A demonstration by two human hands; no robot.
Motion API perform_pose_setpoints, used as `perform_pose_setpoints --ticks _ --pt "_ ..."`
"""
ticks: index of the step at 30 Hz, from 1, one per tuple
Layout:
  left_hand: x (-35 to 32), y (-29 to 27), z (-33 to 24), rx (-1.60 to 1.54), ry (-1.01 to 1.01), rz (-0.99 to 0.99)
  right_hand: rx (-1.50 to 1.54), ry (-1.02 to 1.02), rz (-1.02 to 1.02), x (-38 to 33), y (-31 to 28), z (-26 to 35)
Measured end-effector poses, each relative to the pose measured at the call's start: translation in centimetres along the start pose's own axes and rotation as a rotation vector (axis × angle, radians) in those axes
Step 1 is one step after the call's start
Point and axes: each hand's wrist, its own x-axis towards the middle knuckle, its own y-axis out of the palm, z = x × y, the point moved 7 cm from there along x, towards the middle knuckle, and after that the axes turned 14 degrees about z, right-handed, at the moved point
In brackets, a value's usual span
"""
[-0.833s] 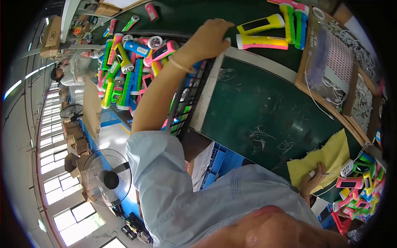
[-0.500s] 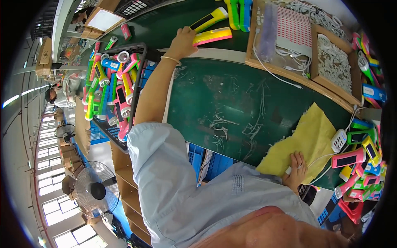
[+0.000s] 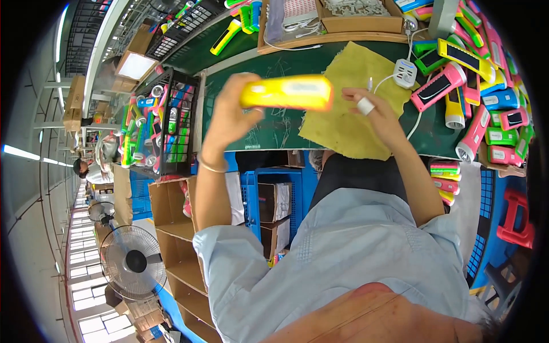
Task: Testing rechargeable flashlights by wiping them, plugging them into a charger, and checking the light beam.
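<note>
My left hand (image 3: 230, 111) grips a yellow flashlight (image 3: 289, 93) with a pink edge, held sideways above the green tabletop (image 3: 229, 88) and blurred by motion. The flashlight's far end points toward my right hand (image 3: 374, 111). That hand is raised over a yellow cloth (image 3: 343, 128), fingers reaching left and apart, with a white wrap around one digit. A white cable end (image 3: 370, 84) shows just beyond its fingers; the cable runs to a white multi-port charger (image 3: 405, 73). I see nothing held in the right hand.
Colourful flashlights (image 3: 457, 86) are heaped at the right. A black crate (image 3: 178, 123) of more flashlights stands at the left. Along the back are a yellow-green flashlight (image 3: 226, 38) and a wooden tray (image 3: 366, 24) of cables and small white parts. A fan (image 3: 135, 262) stands lower left.
My left hand has brought the yellow-pink flashlight from the back of the table toward me. My right hand has lifted from the cloth's near edge. The view has shifted.
</note>
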Motion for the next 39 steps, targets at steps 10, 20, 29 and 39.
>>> perform_pose_setpoints --ticks 10,20,29,39 --pt "0.8 6.0 -7.4 -0.549 0.193 -0.366 -0.454 -0.603 -0.329 -10.5 3.4 11.3" --pt "3.0 17.7 -6.5 -1.671 -0.084 -0.196 -0.373 0.062 0.006 -7.1 2.2 0.4" --pt "7.0 18.7 -5.4 -1.914 -0.286 -0.051 -0.278 0.073 -0.256 -8.2 -2.1 1.3" --pt "6.8 20.3 -6.9 -2.083 -0.427 0.034 -0.334 0.12 -0.177 -9.6 -2.5 2.5"
